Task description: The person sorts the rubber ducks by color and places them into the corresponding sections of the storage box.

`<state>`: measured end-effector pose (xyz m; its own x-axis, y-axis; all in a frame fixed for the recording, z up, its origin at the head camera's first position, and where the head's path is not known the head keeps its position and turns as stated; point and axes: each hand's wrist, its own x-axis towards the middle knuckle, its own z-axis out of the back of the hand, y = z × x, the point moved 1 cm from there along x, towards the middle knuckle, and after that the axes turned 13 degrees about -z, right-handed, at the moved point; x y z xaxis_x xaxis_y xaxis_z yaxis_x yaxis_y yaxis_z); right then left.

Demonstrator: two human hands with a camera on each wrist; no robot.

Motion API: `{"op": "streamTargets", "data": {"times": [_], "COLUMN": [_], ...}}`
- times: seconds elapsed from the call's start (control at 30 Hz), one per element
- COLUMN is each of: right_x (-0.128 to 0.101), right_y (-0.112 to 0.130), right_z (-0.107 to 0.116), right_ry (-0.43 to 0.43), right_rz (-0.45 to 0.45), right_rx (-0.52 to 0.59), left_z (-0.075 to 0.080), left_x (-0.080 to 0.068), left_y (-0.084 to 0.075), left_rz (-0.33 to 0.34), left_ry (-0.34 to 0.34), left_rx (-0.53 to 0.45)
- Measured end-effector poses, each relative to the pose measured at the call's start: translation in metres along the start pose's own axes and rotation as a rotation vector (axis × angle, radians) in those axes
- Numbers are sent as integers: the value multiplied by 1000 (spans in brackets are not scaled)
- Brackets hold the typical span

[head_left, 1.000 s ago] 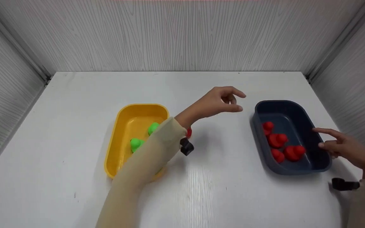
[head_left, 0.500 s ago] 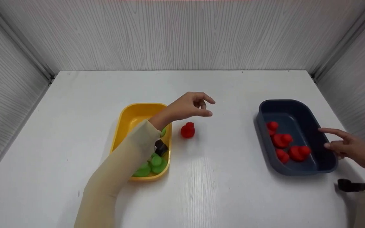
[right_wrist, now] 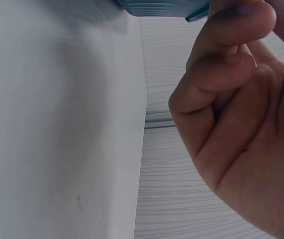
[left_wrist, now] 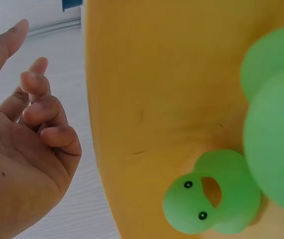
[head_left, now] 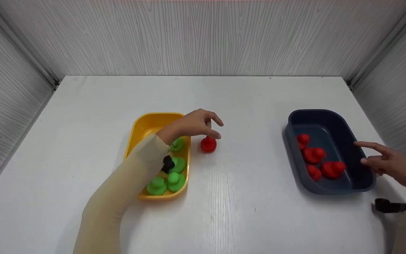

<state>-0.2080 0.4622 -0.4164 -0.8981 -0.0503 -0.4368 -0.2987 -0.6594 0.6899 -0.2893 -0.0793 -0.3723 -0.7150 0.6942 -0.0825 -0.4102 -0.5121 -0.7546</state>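
Red rubber duck [head_left: 208, 144] stands on the white table [head_left: 238, 197] beside the yellow plastic tray [head_left: 146, 127]; my left hand [head_left: 196, 124] has swung back above it, fingers loosely curled, empty; my right hand [head_left: 389, 164] rests spread against the navy tray [head_left: 330, 118].

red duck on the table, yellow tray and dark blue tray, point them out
red duck [head_left: 208, 145], head view, on its body
yellow tray [head_left: 146, 125], head view, bare far floor
dark blue tray [head_left: 333, 190], head view, near rim
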Motion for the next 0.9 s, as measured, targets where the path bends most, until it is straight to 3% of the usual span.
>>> {"op": "streamTargets", "data": {"times": [0.4,0.6,0.9], "right_x": [-1,-1,-2], "right_y": [-1,-1,-1], "right_z": [0,0,-1], "right_ry": [3,6,10], "right_rz": [46,51,55], "right_rx": [11,37,42], "left_z": [0,3,4], "left_x": [6,4,-2], "left_y": [7,5,8], "left_rz": [85,102,117], "left_ry": [54,94,75], "left_rx": [104,233,340]}}
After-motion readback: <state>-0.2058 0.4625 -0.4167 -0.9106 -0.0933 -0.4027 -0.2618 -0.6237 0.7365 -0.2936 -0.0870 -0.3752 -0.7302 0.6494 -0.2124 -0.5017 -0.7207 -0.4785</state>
